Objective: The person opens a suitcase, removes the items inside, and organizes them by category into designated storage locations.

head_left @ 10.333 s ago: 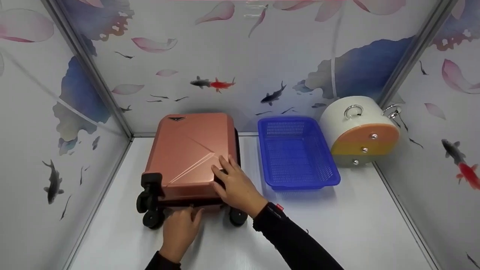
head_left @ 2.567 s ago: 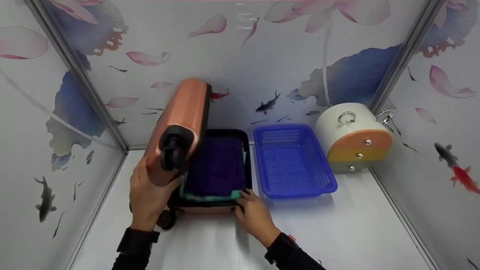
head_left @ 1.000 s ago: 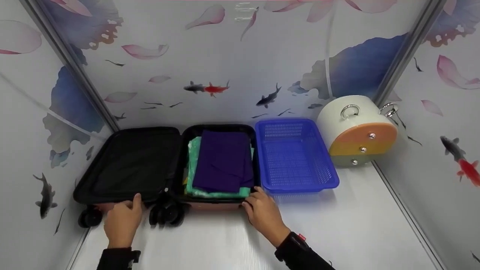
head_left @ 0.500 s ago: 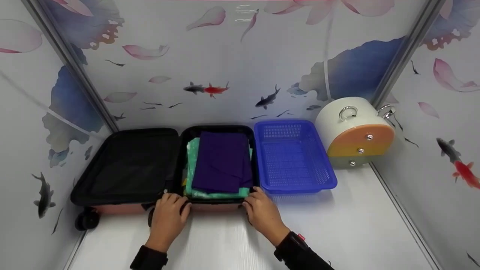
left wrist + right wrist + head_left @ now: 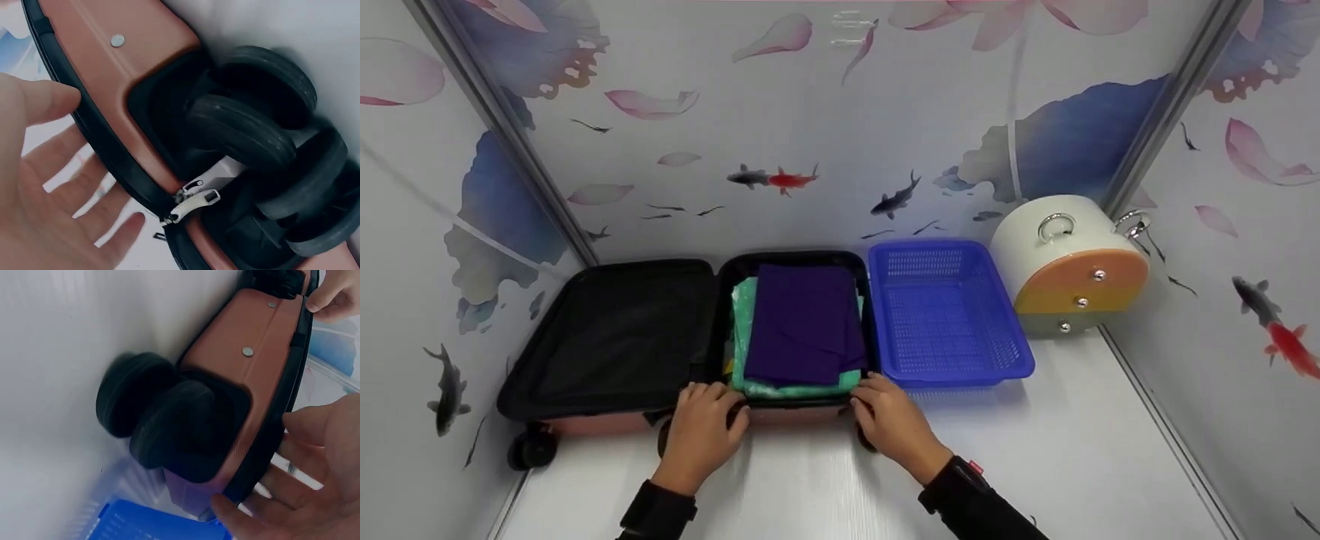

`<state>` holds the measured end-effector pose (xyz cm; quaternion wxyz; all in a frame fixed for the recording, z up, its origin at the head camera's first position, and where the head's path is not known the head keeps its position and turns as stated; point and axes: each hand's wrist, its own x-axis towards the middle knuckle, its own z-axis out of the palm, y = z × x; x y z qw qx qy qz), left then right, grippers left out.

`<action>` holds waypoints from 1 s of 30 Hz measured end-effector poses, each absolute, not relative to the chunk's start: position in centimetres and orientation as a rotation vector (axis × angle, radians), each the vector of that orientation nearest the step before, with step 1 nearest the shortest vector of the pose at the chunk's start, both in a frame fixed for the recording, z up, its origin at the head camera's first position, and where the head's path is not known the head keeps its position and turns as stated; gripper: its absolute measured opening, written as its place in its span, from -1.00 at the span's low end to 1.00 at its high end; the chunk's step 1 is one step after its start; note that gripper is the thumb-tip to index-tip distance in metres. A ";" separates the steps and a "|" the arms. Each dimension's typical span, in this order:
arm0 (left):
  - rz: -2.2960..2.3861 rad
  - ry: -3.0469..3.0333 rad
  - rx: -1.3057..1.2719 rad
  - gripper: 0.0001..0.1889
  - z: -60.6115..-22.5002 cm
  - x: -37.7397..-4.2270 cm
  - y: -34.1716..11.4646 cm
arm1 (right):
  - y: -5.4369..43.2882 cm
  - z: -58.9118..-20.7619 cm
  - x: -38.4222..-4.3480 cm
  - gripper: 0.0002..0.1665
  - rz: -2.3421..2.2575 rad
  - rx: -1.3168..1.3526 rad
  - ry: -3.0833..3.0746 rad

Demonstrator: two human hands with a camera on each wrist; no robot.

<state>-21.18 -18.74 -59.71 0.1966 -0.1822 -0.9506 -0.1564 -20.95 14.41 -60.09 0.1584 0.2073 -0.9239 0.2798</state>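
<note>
The rose-gold suitcase lies spread flat in two halves: a black-lined left half (image 5: pixel 615 337) and a right half with folded clothes. A dark purple garment (image 5: pixel 806 322) rests on top of a green-and-white one (image 5: pixel 744 315). My left hand (image 5: pixel 701 431) holds the right half's front rim near its left corner, thumb on the outside. At the opposite front corner my right hand (image 5: pixel 901 427) grips the same black rim (image 5: pixel 275 416), thumb against it and fingers over it. Zipper pulls (image 5: pixel 194 205) hang between two sets of black wheels (image 5: pixel 242 132) in the left wrist view.
Right beside the suitcase stands a blue plastic basket (image 5: pixel 952 379) with nothing in it. A white rounded box (image 5: pixel 1027 225) with orange, yellow and green drawers is at the far right. Printed panels (image 5: pixel 840 112) wall the white table (image 5: pixel 1080 435) at the back and both sides.
The suitcase was closed, then its top half swung over to the left and came down flat. My left hand moved from that half to the right half's rim; the right hand shifted slightly.
</note>
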 end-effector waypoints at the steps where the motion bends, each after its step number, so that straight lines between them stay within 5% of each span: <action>1: -0.454 -2.661 -0.534 -0.85 -59.7 -21.1 -18.3 | 14.8 -59.8 -21.0 -0.77 0.806 0.579 -2.615; 10: -0.559 -2.800 -0.727 -0.66 -61.5 -21.5 -12.9 | 20.4 -59.8 -22.3 -0.55 0.540 0.248 -2.744; 30: -0.624 -2.658 -0.728 -0.83 -62.9 -22.0 -12.4 | 19.9 -62.0 -21.8 -0.74 0.726 0.375 -2.710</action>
